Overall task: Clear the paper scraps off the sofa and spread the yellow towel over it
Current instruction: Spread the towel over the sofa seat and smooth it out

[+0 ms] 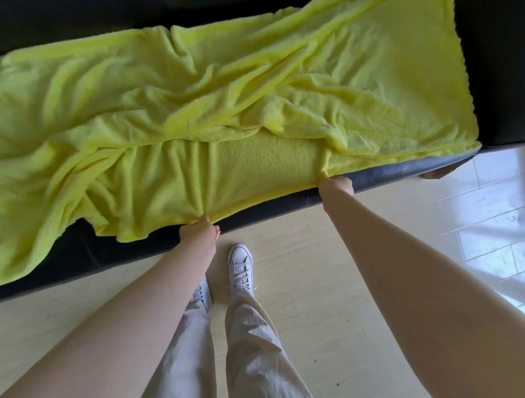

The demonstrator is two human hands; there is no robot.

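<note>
Now the yellow towel [221, 110] lies over the seat of the black sofa [496, 68] and covers most of it, from the left border of the view almost to the right armrest. Its surface is not flat: many folds and wrinkles run across the middle, and one fold is turned over near the front edge. The front part of the towel hangs a little over the front edge of the seat.

Both hands hold this front edge. The left hand [200, 231] pinches the hem with curled fingers, and the cloth gathers into small pleats above it. The right hand [336, 186] grips the hem further to the right, also with the fingers closed around the cloth. Between the two hands the edge is pulled rather straight.

The person stands just in front of the sofa on a light wooden floor [305, 317], in pale trousers [252, 349] and white sneakers [240, 266].
</note>
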